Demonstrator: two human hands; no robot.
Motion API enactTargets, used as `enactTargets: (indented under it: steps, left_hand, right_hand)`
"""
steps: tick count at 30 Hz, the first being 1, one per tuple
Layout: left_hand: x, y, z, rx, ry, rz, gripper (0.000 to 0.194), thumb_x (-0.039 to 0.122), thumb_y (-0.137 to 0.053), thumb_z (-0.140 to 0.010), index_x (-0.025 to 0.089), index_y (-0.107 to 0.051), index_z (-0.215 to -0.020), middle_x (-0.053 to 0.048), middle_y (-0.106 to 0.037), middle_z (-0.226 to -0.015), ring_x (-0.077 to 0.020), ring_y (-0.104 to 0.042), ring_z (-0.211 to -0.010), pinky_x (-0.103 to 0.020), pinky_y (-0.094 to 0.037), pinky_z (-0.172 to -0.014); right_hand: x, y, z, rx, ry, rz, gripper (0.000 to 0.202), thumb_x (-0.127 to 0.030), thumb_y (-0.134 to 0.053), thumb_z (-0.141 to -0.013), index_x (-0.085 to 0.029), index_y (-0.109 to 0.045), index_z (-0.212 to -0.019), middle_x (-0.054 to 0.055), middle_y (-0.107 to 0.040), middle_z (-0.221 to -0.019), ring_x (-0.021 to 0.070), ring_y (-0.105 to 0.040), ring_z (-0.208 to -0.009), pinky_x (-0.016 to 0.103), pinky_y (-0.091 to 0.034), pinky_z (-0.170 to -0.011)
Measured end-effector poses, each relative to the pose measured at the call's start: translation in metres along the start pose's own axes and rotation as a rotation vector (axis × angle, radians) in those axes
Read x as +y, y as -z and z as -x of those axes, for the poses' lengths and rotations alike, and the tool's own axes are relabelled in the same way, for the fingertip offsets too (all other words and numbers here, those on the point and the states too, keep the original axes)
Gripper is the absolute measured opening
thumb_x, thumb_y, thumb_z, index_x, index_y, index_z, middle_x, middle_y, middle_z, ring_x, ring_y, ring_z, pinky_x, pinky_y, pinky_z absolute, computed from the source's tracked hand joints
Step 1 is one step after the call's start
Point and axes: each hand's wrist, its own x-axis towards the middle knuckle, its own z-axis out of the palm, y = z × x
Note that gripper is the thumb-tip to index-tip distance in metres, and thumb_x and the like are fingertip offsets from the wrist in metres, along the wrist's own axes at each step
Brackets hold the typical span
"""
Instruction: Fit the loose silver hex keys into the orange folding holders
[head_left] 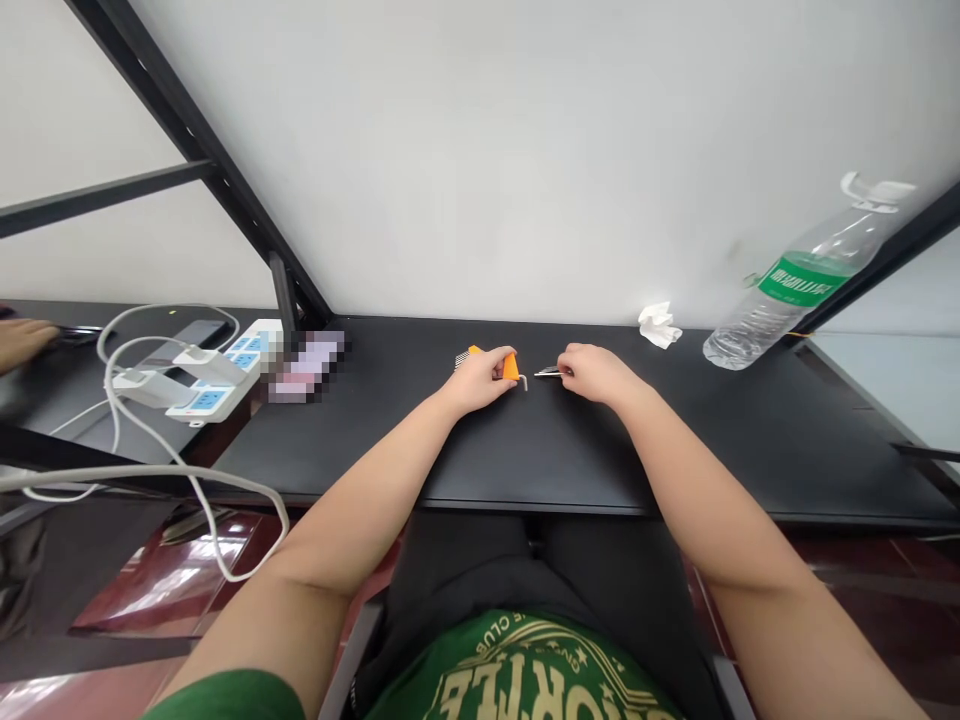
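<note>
My left hand (478,382) is closed around an orange hex key holder (511,366) just above the black table. Silvery key ends stick out on its left side, and one bent hex key (524,382) shows at its right edge. Across a small gap, my right hand (598,373) pinches several thin metal pieces (549,372) that look like hex keys, their tips directed left toward the holder. My fingers hide most of the holder and the rear ends of those pieces.
A clear water bottle (802,280) leans at the right, near a crumpled tissue (659,325). On the left are a power strip (225,370) with white cables, a blurred-out object (307,367), and another person's hand (22,342). The table's front edge (540,507) lies before my lap.
</note>
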Motion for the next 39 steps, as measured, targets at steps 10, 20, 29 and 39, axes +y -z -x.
enactTargets:
  steps: [10,20,29,39]
  left_hand:
    - [0.004,0.001,0.001,0.0,-0.004,-0.112,0.044,0.028,-0.07,-0.086,0.026,-0.062,-0.129,0.002,-0.071,-0.088,-0.0168,-0.067,-0.079,-0.029,-0.052,-0.081]
    - [0.006,0.001,0.003,-0.014,-0.02,-0.07,0.046,0.032,-0.071,-0.085,0.026,-0.062,-0.129,0.003,-0.069,-0.088,-0.0156,-0.067,-0.078,-0.028,-0.053,-0.08]
    - [0.017,0.001,0.007,-0.039,-0.111,-0.084,0.043,0.031,-0.066,-0.086,0.025,-0.06,-0.128,0.003,-0.068,-0.086,-0.0158,-0.065,-0.076,-0.029,-0.053,-0.077]
    - [0.027,-0.003,0.008,-0.016,-0.155,-0.24,0.029,0.031,-0.064,-0.085,0.024,-0.062,-0.113,0.003,-0.065,-0.077,-0.0174,-0.063,-0.072,-0.027,-0.045,-0.069]
  right_hand:
    - [0.001,-0.002,-0.001,0.162,0.207,-0.327,0.013,-0.016,-0.06,-0.092,-0.02,-0.069,-0.084,0.004,-0.068,-0.086,0.0174,-0.058,-0.076,0.029,-0.04,-0.071]
    - [-0.003,-0.006,-0.002,0.192,0.242,-0.364,0.016,-0.017,-0.058,-0.095,-0.02,-0.071,-0.086,0.004,-0.067,-0.087,0.0169,-0.059,-0.077,0.029,-0.042,-0.073]
    - [-0.02,-0.006,-0.003,0.082,0.036,-0.686,0.015,-0.027,-0.063,-0.094,-0.02,-0.075,-0.089,0.002,-0.069,-0.075,0.0146,-0.061,-0.062,0.028,-0.049,-0.061]
    - [-0.04,-0.023,-0.013,0.029,-0.103,-0.987,0.009,-0.027,-0.072,-0.087,-0.019,-0.071,-0.086,0.0,-0.069,-0.071,0.0112,-0.06,-0.057,0.021,-0.048,-0.05]
